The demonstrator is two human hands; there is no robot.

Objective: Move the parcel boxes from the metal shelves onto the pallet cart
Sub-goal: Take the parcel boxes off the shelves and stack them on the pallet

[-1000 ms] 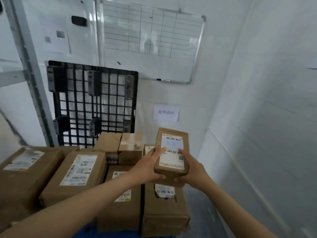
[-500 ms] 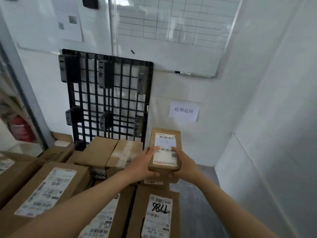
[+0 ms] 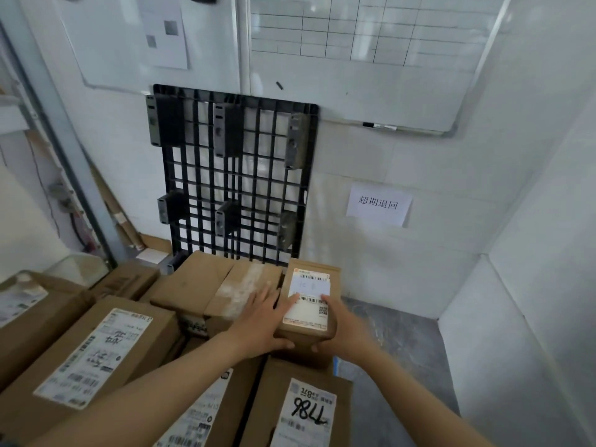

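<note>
Lowered beside the cartons (image 3: 206,285), the flat cardboard parcel (image 3: 335,285) is gripped by left hand (image 3: 263,322) and right hand (image 3: 346,332).

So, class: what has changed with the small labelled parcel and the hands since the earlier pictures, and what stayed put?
The small brown cardboard parcel with the white label has come down from mid-air to the stack, beside the tape-striped brown box. The left hand and right hand still hold it. The other boxes and the black plastic pallet haven't moved.
</note>
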